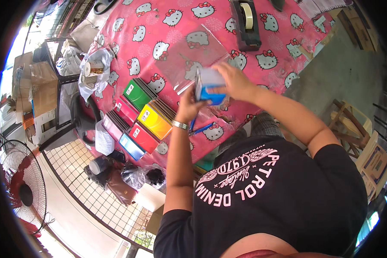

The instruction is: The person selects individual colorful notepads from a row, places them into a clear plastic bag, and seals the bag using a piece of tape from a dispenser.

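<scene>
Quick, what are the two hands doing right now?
Left hand: closed on the lower edge of the blue-and-white notebook.
Right hand: closed on the same notebook from the other side.

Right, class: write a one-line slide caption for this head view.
Both hands, left hand and right hand, hold a blue-and-white notebook at a clear plastic sleeve, beside stacked colourful notebooks.

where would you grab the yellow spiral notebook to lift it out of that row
Take the yellow notebook by its free long edge opposite the spiral binding, coming from above; it lies overlapped among the green notebook and red notebook, so its sides look crowded.
</scene>
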### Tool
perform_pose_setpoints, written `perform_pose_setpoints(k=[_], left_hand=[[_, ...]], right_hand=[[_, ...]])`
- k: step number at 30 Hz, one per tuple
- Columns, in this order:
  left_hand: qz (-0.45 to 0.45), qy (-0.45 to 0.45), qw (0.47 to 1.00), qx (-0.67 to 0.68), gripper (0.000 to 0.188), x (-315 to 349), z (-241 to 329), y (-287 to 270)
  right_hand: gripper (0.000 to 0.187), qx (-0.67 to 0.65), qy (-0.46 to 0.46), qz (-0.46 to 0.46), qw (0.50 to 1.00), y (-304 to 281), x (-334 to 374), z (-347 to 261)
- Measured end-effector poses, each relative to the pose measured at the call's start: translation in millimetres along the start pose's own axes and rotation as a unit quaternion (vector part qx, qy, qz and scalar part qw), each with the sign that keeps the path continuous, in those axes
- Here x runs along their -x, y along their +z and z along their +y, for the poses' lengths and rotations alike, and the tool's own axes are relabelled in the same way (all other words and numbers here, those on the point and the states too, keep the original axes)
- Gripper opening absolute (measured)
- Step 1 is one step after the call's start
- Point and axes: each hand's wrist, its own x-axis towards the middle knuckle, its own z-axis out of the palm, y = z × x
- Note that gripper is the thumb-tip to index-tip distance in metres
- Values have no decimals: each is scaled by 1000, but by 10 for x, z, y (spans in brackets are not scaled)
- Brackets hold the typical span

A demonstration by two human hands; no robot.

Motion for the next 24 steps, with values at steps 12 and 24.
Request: perform_pose_setpoints(k=[12,24], left_hand=[[252,-134,954,-89,84,-821,-58,-470],[269,-125,952,-73,82,-864,-53,-321]], right_hand=[[93,-162,345,-25,924,585,-545,422],[72,-87,196,30,976,496,-295,711]])
